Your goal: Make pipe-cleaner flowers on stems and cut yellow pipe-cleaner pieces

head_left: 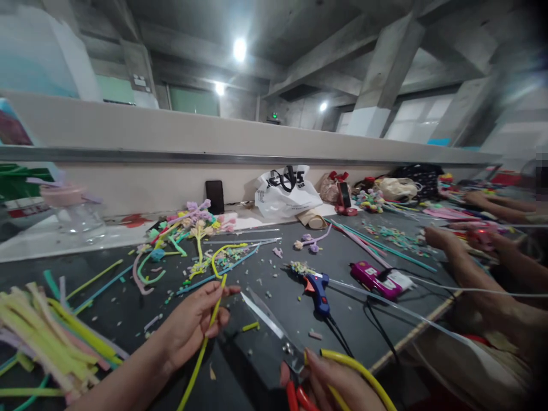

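Observation:
My left hand (199,311) pinches a thin yellow strip (197,365), which looks like a pipe cleaner, between thumb and fingers. Its upper end sticks out just above the fingertips and its long tail hangs down past the bottom edge. In my right hand (338,382) is a pair of scissors (268,317) with red and yellow handles. Their blades are parted and point up left towards my left fingertips, apart from the strip. A short yellow cut piece (250,326) lies on the dark table below the blades.
A blue glue gun (319,291) with a cord lies right of centre, beside a magenta power strip (379,279). Bundled pastel strips (47,342) lie at left, flower-like pieces (197,228) behind. A white bag (286,191) stands by the partition. Another person's arms (471,274) reach in at right.

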